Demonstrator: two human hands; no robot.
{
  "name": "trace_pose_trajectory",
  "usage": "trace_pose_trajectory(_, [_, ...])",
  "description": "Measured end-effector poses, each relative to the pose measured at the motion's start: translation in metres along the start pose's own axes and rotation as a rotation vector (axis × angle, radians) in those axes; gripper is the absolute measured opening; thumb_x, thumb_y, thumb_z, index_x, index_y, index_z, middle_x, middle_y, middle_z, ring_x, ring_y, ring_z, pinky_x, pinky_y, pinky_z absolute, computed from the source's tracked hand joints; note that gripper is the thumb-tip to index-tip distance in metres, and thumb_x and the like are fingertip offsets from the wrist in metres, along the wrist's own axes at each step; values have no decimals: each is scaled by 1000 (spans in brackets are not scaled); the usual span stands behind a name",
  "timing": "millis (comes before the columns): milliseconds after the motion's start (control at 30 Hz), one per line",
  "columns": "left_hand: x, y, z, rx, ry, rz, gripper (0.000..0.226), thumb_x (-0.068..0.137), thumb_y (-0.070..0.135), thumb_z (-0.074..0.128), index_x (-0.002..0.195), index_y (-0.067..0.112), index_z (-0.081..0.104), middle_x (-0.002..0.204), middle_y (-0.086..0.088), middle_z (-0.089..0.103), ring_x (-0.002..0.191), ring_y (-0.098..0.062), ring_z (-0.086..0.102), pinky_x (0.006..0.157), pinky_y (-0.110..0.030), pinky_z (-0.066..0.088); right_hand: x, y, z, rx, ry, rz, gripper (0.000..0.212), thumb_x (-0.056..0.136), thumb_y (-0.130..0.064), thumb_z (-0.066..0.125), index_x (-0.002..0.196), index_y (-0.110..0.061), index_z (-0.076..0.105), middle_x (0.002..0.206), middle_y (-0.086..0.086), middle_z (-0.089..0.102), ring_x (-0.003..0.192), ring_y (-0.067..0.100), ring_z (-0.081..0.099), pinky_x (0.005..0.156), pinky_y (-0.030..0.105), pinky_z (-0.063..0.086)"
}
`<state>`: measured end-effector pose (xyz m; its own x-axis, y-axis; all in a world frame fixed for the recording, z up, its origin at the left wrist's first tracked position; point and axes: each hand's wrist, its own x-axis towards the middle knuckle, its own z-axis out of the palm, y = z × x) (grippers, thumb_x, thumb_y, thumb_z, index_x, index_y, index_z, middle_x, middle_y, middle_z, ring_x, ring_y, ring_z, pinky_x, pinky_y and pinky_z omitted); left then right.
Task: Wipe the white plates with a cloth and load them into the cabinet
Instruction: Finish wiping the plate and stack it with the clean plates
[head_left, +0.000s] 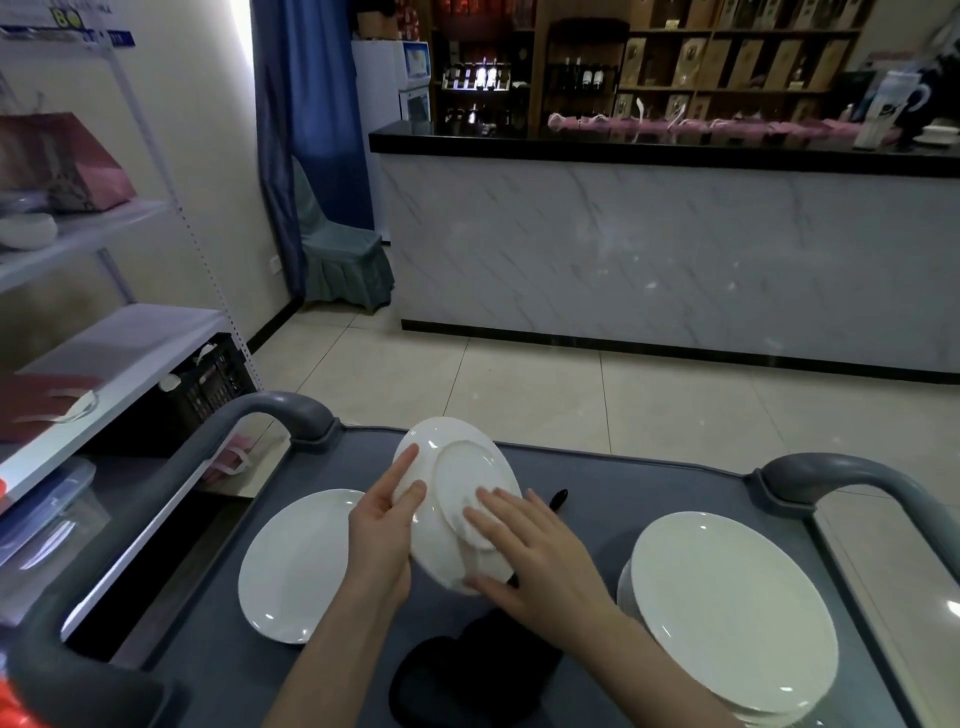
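Pinched at the rim by left hand (382, 530), steadied by flat-fingered right hand (540, 556), white plate (457, 467) is held tilted above cart (613, 483). Judged stiff, slick, breakable; rim hold is advised.

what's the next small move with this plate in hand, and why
Probably lower the right hand to the black cloth on the cart and pick it up. The left hand holds the raised plate by its rim, underside toward the camera, while the right hand rests flat and bare on it, so nothing is wiping.
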<state>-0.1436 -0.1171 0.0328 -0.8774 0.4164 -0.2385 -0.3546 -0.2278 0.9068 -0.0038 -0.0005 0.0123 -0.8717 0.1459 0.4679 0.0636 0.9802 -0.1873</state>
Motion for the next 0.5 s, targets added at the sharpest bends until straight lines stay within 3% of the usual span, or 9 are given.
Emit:
trace_pose_trajectory(67, [0,5,0,-63,24,-42,38,94,0,57,122,23,68,123,-10,67,115,-30,62,102,-50,48,3,-11,3,6,-40,-41,66,71,-38,80,132,-19,61,139,2,58,125,23,58,102,39,50])
trace_pose_trajectory(167, [1,17,-5,-112,47,-56,37,93,-1,57,119,23,68,126,-13,64,116,-31,61,102,-50,48,8,-19,10,22,67,-20,67,66,-13,81,130,-18,64,133,6,62,111,25,65,77,32,60])
trace_pose_trajectory(267, [6,28,-12,-128,43,-47,38,93,-1,57,124,20,66,122,-11,65,109,-28,64,87,-41,56,16,-24,17,3,210,-57,63,67,1,79,127,-13,64,123,10,67,104,26,67,61,30,60])
trace_pose_trajectory(367, [15,37,-21,-122,41,-35,33,95,5,58,125,17,64,112,-10,69,96,-23,67,67,-30,59,32,-27,18,32,258,-74,58,68,4,82,123,-10,68,118,11,69,101,27,69,63,33,61])
trace_pose_trajectory(500, [27,40,-39,-45,-25,-21,35,97,27,58,132,20,55,113,-11,69,100,-24,70,84,-37,56,65,-30,13,160,310,81,39,76,-2,68,113,-12,73,103,2,75,86,22,72,65,30,59])
